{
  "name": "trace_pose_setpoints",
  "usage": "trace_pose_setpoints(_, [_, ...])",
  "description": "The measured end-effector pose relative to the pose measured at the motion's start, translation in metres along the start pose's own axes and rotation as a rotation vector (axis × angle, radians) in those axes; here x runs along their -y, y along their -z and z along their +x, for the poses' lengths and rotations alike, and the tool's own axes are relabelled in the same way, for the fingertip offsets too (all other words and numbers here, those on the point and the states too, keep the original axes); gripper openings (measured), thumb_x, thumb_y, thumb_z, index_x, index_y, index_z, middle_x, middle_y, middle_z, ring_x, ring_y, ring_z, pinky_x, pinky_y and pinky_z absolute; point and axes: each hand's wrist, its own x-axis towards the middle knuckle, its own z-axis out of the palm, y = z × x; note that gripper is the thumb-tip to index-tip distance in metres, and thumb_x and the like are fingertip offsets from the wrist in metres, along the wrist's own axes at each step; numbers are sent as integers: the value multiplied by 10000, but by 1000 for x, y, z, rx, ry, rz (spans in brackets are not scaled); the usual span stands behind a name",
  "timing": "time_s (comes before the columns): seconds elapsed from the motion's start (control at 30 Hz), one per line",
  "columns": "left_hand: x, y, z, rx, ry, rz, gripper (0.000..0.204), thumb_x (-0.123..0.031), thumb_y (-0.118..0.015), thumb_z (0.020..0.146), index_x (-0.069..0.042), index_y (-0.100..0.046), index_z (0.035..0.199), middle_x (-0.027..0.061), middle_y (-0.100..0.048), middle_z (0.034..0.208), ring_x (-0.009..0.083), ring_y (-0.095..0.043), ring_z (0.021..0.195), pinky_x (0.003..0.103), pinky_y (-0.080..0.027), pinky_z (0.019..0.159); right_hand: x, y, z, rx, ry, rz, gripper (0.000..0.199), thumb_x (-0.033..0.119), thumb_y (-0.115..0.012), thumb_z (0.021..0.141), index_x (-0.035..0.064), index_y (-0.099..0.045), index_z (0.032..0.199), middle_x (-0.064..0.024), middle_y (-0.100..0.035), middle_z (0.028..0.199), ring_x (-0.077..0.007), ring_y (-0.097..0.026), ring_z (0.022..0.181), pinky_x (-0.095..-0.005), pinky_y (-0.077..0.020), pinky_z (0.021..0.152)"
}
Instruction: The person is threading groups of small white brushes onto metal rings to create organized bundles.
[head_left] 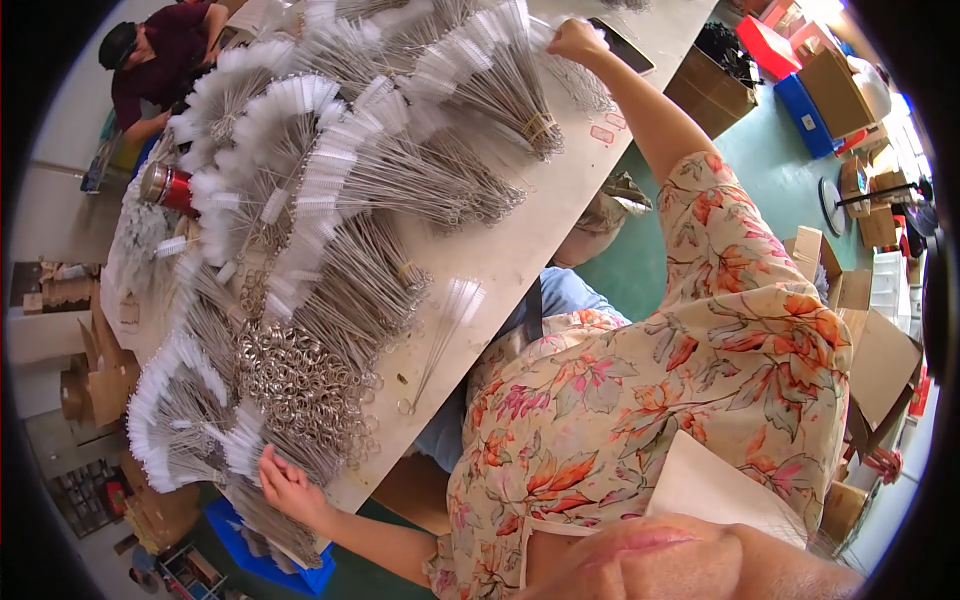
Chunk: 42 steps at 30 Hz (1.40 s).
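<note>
Thin wire straw brushes (400, 180) with white bristle heads lie in large heaps and fanned bundles across the table. My left hand (290, 487) is at the near left, against a bundle of white-tipped brushes (245, 440), its fingers loosely bent and partly apart. Beside that bundle is a heap of shiny metal rings (300, 375). At the far right of the table my right hand (578, 42) is closed; anything in its fingers is hidden. It is by a loose pile of thin wire pieces (580, 85). A few brushes (445, 335) lie apart near the table's front edge.
A dark phone-like slab (622, 45) lies beside my right wrist. A red cylindrical container (168, 187) stands among the far-left brushes. Another person (165, 60) is across the table. A blue crate (260, 550) sits below the left end; cardboard boxes (710, 90) stand at the right.
</note>
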Motion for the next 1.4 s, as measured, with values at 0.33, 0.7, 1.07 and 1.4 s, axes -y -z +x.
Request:
trace_pose_setpoints(0.33, [-30, -113, -57, 411, -146, -158, 240, -117, -498, 914, 15, -583, 1095, -26, -451, 660, 15, -327, 481, 169, -240, 396, 156, 125, -137, 68, 240, 1522, 240, 265, -502, 851, 34, -568, 841, -93, -574, 682, -175, -592, 664, -328, -473, 607])
trace_pose_setpoints(0.7, [-43, -189, -58, 251, -1210, 231, 142, -31, -552, 866, 8, -525, 999, 116, -536, 964, 221, -579, 824, 281, -458, 745, 290, 82, -311, 717, 725, 1486, 324, 274, -557, 900, 17, -581, 1096, -104, -558, 1034, -146, -473, 1054, -297, -412, 877])
trace_pose_setpoints(1.07, [-9, -178, -80, 381, -1319, 343, 329, 67, -683, 693, -75, -654, 988, 95, -502, 1053, 240, -522, 965, 301, -464, 776, 289, 49, -306, 1410, -420, 2064, 210, 211, -475, 943, 26, -565, 987, 0, -581, 767, -67, -534, 683, -215, -456, 623])
trace_pose_setpoints(1.4, [-46, -150, -72, 959, -325, -234, 948, -265, -816, 628, -32, -266, 1364, 173, -353, 1348, 271, -476, 1133, 372, -380, 931, 284, 65, -329, 1200, 875, 1188, 194, 195, -505, 930, 16, -574, 905, 20, -517, 710, -57, -471, 656, -210, -393, 592])
